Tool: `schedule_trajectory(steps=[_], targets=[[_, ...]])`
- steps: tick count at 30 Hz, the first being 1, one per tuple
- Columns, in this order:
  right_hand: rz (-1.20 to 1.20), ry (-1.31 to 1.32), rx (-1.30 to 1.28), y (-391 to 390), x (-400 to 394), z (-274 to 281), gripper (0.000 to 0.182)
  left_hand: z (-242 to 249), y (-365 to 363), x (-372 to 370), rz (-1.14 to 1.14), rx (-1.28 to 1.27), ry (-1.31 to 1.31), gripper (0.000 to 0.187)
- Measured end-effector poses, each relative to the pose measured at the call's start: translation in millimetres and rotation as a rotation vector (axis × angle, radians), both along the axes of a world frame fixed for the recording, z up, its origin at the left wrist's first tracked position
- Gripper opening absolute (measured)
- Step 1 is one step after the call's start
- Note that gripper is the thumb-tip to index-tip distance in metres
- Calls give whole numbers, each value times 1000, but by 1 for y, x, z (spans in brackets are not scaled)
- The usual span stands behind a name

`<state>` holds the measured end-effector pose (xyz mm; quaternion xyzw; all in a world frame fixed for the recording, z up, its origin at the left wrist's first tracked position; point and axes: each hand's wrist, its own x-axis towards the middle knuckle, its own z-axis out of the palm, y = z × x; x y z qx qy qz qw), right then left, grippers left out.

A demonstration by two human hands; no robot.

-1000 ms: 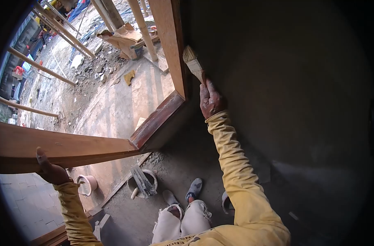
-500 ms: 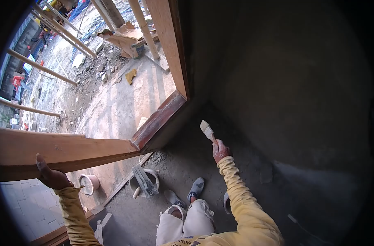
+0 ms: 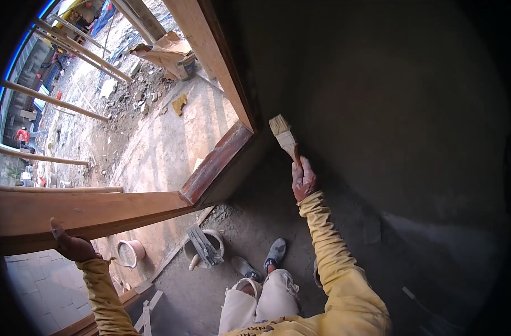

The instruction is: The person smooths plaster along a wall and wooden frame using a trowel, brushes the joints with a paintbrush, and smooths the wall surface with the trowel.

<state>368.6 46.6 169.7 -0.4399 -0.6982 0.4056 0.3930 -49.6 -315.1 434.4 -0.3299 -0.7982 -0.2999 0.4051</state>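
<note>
A flat paintbrush [image 3: 284,139] with pale bristles points upward in my right hand [image 3: 304,178], whose fingers are wrapped round its handle. The brush is near the lower corner of the wooden frame, in front of the dark wall [image 3: 401,123]. At the left, my left hand [image 3: 73,241] grips the lower edge of the long wooden frame member [image 3: 98,213], with the thumb up against its face. A short reddish-brown piece [image 3: 217,162] joins this member to the steep wooden one [image 3: 216,56].
Below the frame a bucket [image 3: 219,238] has a trowel [image 3: 204,246] across it. A pink pail [image 3: 131,253] stands left of it. Outside lie rubble, bamboo poles [image 3: 59,102] and torn brown paper [image 3: 164,54]. Wood scraps [image 3: 148,315] lie at lower left.
My right hand has moved up with the brush, which now stands higher beside the frame's corner. My left hand still holds the frame. The view has shifted slightly.
</note>
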Motion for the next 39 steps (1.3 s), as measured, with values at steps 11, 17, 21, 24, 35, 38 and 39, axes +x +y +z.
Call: schedule_trajectory(steps=[11,17,21,24,35,38,39], targets=[[-28,49,569,88,-87,100,27,5,-4,3,15,76,-114,32],[-9,-89,558,88,-80,61,27,4,-4,4,78,11,12,39],[23,-207,436,82,-74,29,25,7,-9,6,110,-299,354,33],[26,-231,474,80,-69,7,22,6,-15,3,66,-244,255,32],[-44,-476,30,-35,40,-81,24,9,7,14,21,130,-75,47],[-100,-717,-23,-82,96,-141,20,5,-9,0,22,-54,91,46],[2,-949,-201,-102,129,-208,14,6,-10,3,21,-55,95,46]])
